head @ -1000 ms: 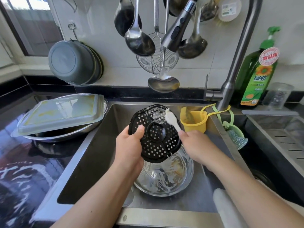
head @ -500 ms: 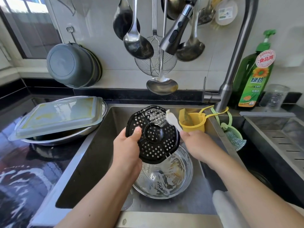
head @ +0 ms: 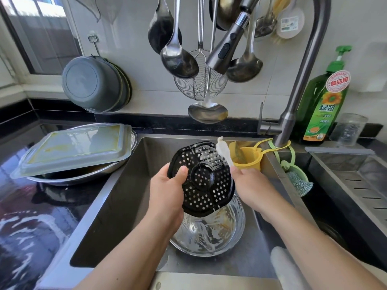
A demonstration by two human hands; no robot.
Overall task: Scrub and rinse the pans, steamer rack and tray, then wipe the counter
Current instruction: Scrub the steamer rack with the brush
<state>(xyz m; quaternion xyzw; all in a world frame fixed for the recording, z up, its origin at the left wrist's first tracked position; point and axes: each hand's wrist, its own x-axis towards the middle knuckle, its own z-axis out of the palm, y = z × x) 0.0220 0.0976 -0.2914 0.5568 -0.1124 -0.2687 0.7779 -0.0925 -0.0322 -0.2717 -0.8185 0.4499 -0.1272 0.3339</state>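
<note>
My left hand (head: 167, 190) grips the left edge of a black perforated steamer rack (head: 204, 177), tilted up over the sink (head: 125, 195). My right hand (head: 253, 186) holds a white brush (head: 224, 151) whose bristles lie against the rack's upper right part, where suds show. Below the rack a round steel pan (head: 209, 233) streaked with soap and yellow residue sits in the sink. On the left counter a grey rectangular tray (head: 73, 149) lies upside down on top of another steel pan (head: 69, 178).
The faucet (head: 301, 80) arches over the sink with its spray head (head: 228, 42) above the rack. Ladles and a wire skimmer (head: 200, 84) hang on the wall. A yellow cup (head: 249, 159), green soap bottle (head: 323, 105), sponge holder (head: 297, 181) and drying rack (head: 360, 181) stand right. The left counter (head: 27, 237) is wet.
The brush has slid up and to the right across the rack's top part. My left hand keeps the same hold on the rack.
</note>
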